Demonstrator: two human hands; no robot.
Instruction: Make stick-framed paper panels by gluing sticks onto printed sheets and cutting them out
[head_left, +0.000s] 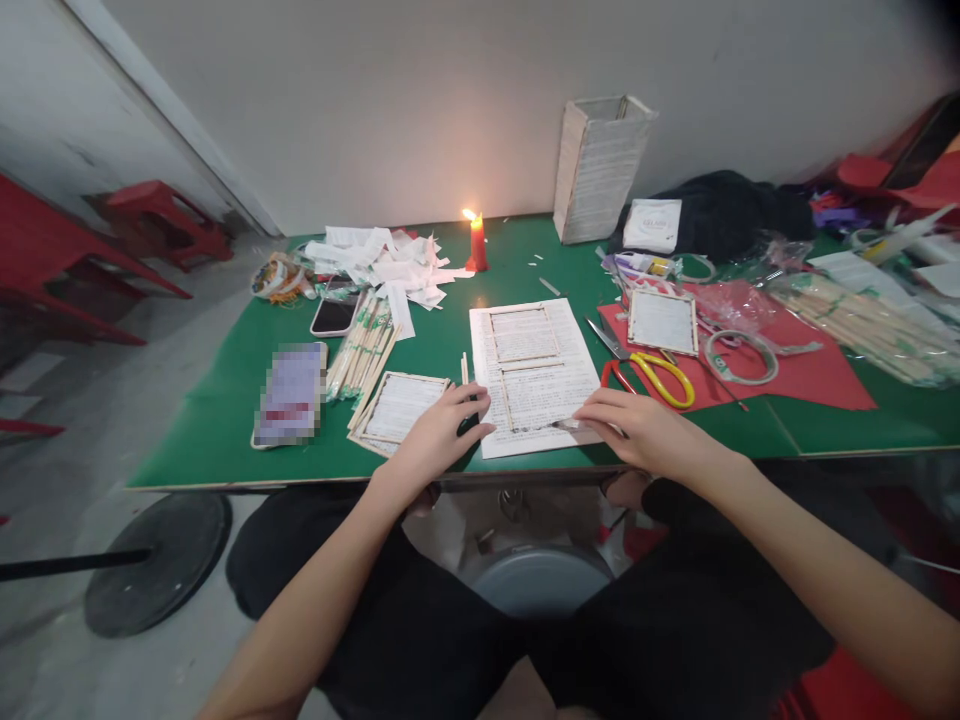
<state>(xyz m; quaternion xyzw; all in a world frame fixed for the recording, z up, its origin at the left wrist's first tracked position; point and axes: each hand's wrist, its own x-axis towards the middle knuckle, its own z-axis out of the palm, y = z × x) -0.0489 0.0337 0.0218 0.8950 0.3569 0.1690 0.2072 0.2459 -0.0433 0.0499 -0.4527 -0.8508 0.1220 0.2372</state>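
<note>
A printed white sheet (534, 375) lies on the green table (225, 400) with two small wooden-stick frames on it. My left hand (439, 432) rests on the sheet's left edge, fingers stretched flat, next to a loose stick. My right hand (637, 428) lies on the sheet's lower right corner, fingers closed on a thin clear tool or stick that I cannot name. A finished paper-backed frame (397, 408) lies just left of my left hand.
A lit red candle (477, 243) burns at the back centre beside paper scraps (382, 265). Yellow-handled scissors (649, 370), a red sheet (810, 375), another frame (662, 321), tape rolls and bundled sticks (862, 325) lie right. Two phones (292, 395) and sticks (364, 345) lie left. A paper box (600, 165) stands behind.
</note>
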